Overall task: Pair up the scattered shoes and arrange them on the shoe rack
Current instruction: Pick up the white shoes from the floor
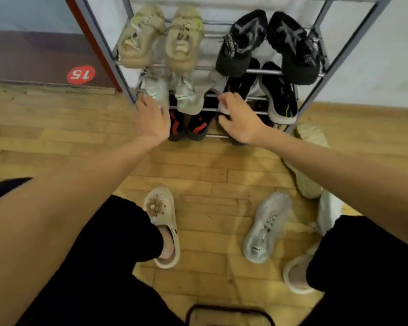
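Steadying the grey shoe (pixel 154 90) with the flat, released left hand (pixel 152 118) while grasping the black shoe (pixel 239 90) with the right hand (pixel 239 118), nudging both square onto the shoe rack (pixel 335 64).

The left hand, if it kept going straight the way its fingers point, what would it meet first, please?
Most likely the pale grey sneaker on the rack's middle shelf: the left hand points up at its heel, fingertips apparently already there, though depth is unclear.

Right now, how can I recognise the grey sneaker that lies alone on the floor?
Start at the metal shoe rack and look down to the wooden floor. The grey sneaker lies right of the beige clog, laced and empty, toe pointing toward the rack.
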